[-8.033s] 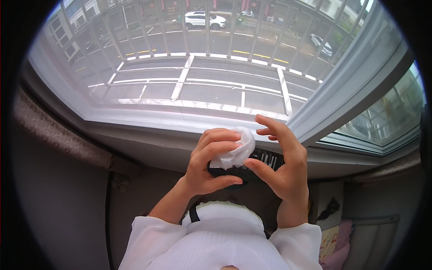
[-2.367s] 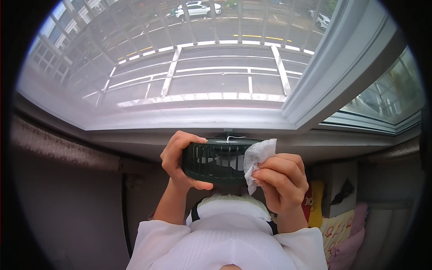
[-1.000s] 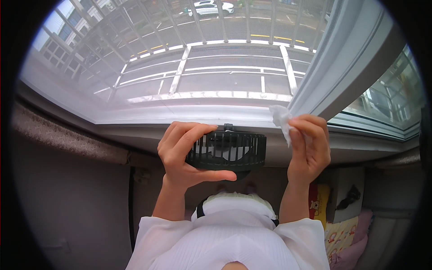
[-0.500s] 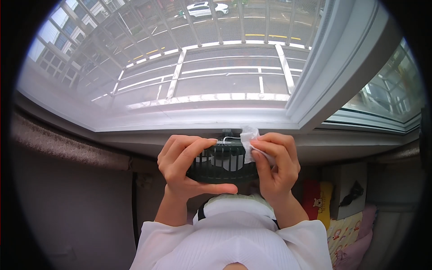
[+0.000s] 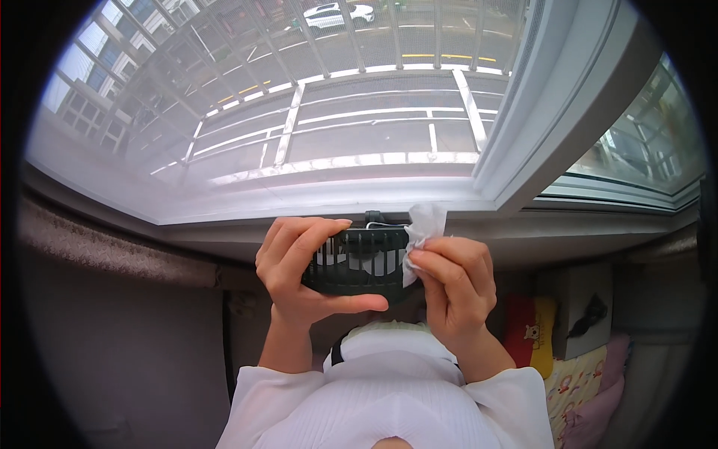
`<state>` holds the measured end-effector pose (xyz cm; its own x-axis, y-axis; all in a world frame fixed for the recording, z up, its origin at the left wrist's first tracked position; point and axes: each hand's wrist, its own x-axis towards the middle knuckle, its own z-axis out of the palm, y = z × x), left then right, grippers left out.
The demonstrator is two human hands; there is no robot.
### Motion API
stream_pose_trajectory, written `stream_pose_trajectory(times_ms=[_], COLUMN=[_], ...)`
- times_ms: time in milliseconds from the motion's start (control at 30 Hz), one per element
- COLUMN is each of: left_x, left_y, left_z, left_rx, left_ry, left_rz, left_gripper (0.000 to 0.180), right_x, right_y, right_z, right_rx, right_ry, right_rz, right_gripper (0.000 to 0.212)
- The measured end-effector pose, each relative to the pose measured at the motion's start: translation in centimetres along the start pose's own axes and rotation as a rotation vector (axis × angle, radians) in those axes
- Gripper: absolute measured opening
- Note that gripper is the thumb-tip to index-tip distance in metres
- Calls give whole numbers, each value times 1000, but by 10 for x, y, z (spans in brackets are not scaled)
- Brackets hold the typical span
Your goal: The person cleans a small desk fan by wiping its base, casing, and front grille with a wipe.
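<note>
A small dark green fan [image 5: 357, 281] with a slatted cage is held in front of my body, and pale blades show through the slats. My left hand [image 5: 293, 271] grips its left side, with fingers over the top and the thumb stretched along the near lower edge. In my right hand [image 5: 458, 282], a crumpled white tissue [image 5: 428, 223] is pinched between thumb and fingers. The tissue touches the right end of the fan's cage. A thin white cord [image 5: 385, 224] runs at the fan's far side, partly hidden by the tissue.
Just beyond the fan lie the grey sill [image 5: 508, 239] and the white window frame [image 5: 321, 212]. Railings and a street show through the glass. At right stand a grey box [image 5: 580, 325], a red and yellow cushion [image 5: 532, 333] and patterned bedding [image 5: 572, 389]. A rolled beige fabric [image 5: 112, 243] hangs at left.
My right hand has slid slightly down along the fan's right end with the tissue, which now sticks up higher. The fan has tilted and shifted slightly left with my left hand.
</note>
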<state>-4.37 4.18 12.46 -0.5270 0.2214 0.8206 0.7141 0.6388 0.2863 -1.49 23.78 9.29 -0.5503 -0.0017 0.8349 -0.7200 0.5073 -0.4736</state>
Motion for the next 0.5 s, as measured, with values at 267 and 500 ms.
stream_pose_trajectory(times_ms=[267,500], left_x=[2,3], left_y=[5,-2], left_z=[0,1], left_rx=[-14,-29], left_ry=[-29,-8], left_rz=[34,27], left_gripper=[75,75], right_x=[3,-6], right_y=[5,3], right_z=[-5,-8], right_rx=[12,38], right_ry=[0,-53], right_rz=[-37,-67], right_gripper=[25,24])
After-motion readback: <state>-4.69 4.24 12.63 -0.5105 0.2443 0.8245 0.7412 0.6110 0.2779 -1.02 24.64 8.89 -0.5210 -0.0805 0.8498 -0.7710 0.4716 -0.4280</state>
